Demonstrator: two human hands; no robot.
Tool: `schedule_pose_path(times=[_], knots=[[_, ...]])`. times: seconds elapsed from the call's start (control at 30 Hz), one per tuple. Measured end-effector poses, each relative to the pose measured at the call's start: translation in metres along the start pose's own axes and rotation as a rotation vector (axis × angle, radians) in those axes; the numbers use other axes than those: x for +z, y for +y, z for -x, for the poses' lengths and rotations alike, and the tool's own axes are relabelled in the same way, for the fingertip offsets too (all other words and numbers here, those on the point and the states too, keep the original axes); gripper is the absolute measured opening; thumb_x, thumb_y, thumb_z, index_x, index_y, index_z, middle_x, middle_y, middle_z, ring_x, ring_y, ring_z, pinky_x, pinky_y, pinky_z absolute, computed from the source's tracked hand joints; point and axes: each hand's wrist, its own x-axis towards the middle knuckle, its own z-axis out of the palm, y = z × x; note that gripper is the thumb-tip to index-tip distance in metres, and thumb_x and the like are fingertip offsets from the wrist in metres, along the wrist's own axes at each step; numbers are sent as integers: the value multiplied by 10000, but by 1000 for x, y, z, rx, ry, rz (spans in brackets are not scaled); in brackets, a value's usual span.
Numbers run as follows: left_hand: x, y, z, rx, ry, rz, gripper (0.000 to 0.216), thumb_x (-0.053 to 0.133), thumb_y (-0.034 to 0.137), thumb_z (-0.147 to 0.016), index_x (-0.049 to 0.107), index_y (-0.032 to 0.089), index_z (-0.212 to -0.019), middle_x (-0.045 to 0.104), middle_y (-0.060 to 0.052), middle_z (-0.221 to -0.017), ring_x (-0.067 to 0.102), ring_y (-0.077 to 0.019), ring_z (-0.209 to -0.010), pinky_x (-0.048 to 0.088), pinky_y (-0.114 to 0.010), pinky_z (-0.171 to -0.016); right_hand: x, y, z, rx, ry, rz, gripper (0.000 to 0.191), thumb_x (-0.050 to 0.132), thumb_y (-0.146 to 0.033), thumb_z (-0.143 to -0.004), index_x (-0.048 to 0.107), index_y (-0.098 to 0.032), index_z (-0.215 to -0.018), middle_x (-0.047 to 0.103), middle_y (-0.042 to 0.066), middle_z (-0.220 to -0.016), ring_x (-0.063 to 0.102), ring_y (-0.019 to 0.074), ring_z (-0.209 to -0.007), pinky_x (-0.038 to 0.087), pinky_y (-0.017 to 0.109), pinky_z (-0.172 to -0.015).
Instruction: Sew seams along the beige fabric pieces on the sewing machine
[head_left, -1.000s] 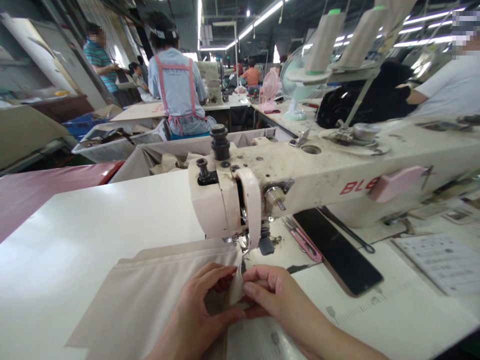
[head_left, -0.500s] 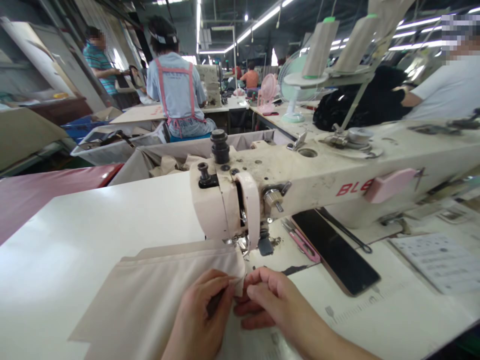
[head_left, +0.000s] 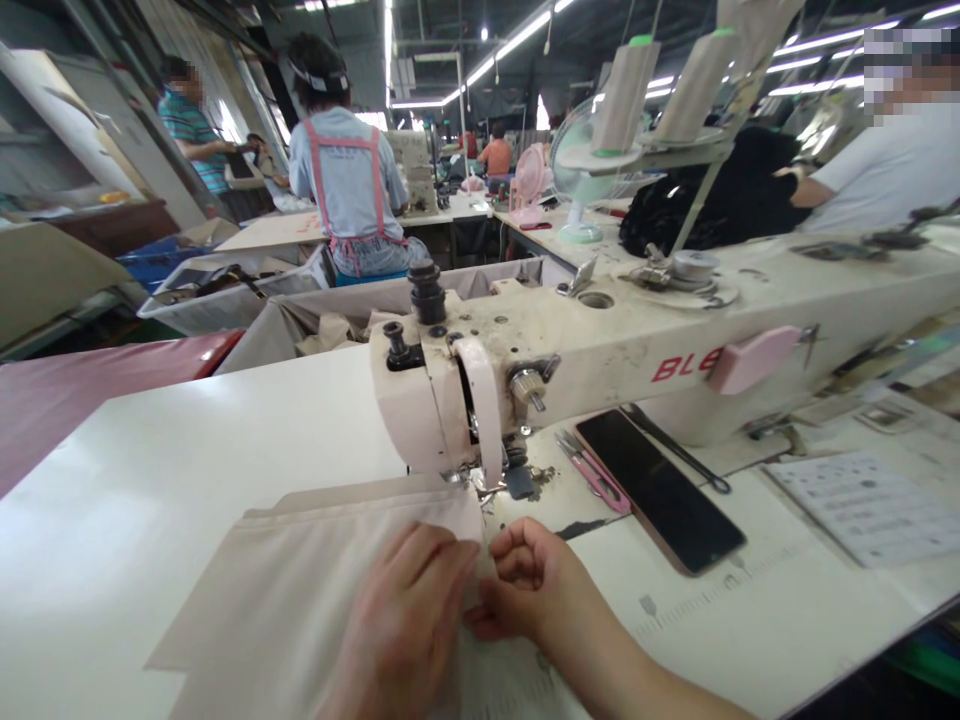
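Left hand (head_left: 409, 620) is lying across the beige cloth (head_left: 300, 575) with its fingers bent and drawn together, while the right hand (head_left: 529, 580) is curling its thumb and fingers in at the cloth's right-hand edge; with the left thumb hidden and the right fingertips blending into the pale material, I cannot tell whether either is pinching a fold. The two are facing each other across that edge, which is probably keeping it flat and under control close to the needle end. The cloth itself is spreading over the white surface (head_left: 217, 440) to the left, where it is getting full support, and its far right corner is reaching the metal foot (head_left: 472, 478) of the sewing machine (head_left: 416, 405). Just to the right of the foot, pink-handled snips (head_left: 596, 478) are lying beside a dark phone (head_left: 660, 490), seemingly placed for easy reach yet out of the cloth's way. A black rod (head_left: 679, 450) is resting beyond the phone, and a printed pad (head_left: 862, 510) is lying further right. Above the machine arm, two thread cones (head_left: 626, 95) are standing on a raised holder, likely so that thread can run down freely. Farther off, a co-worker (head_left: 349, 180) in an apron with pink straps is sitting, back turned.
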Motion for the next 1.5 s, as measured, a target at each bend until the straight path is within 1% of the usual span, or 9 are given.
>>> schedule_pose_path(times=[0.03,0.1,0.23,0.57,0.93,1.13,1.4,1.47,1.5], knots=[[5,0,3,93,-2,-8,178,469,125,-934,644,157,-925,602,-50,-787,552,-158,-724,481,-240,-646,0,-1,1,6,-9,-7,466,848,-287,-503,534,-180,-831,613,-86,-562,631,142,-503,518,264,-553],[13,-2,11,180,-11,3,169,462,109,-936,627,133,-959,592,-63,-784,539,-161,-714,494,-242,-623,-1,-4,3,34,-42,-5,496,868,-284,-485,592,-156,-878,648,-52,-598,619,133,-528,512,255,-578],[20,-5,21,191,-42,49,211,438,66,-927,598,103,-1060,594,-98,-846,544,-179,-776,525,-269,-669,-4,-8,7,83,-94,29,313,839,-365,-555,676,-125,-675,683,18,-632,641,155,-628,510,254,-647],[13,-5,19,295,-43,4,153,462,91,-949,567,101,-1059,600,-76,-856,535,-160,-792,513,-249,-715,-5,-7,8,67,-121,83,247,788,-391,-626,725,-153,-616,673,3,-607,606,141,-614,509,265,-677],[16,-8,19,248,-71,4,138,439,131,-968,571,140,-1011,602,-47,-815,540,-147,-744,509,-230,-675,-7,-3,9,77,-128,59,146,766,-292,-598,724,-152,-601,635,-7,-565,582,139,-597,494,274,-683],[12,-4,18,285,-101,-60,143,446,129,-955,587,115,-975,627,-66,-811,540,-168,-742,504,-262,-664,-7,-13,13,115,-125,-58,90,676,-237,-616,691,-152,-589,600,-14,-602,577,135,-666,493,284,-806],[10,-2,15,225,-67,-100,248,400,165,-991,633,154,-907,646,-27,-775,579,-129,-728,511,-212,-682,-7,-11,15,113,-125,-116,118,601,-159,-603,705,-147,-656,617,-6,-607,612,141,-678,489,291,-858],[10,-2,16,195,-86,-91,281,373,182,-1002,630,161,-893,648,-27,-765,588,-126,-717,523,-201,-672,-10,-5,15,86,-164,-49,152,591,-163,-641,715,-138,-723,661,20,-672,638,160,-706,501,313,-864],[10,-2,17,199,-90,-94,286,365,180,-1003,629,159,-895,646,-28,-755,588,-128,-706,525,-203,-662,-13,-2,15,23,-162,38,190,586,-162,-670,718,-139,-804,687,40,-745,650,172,-723,520,324,-839]])
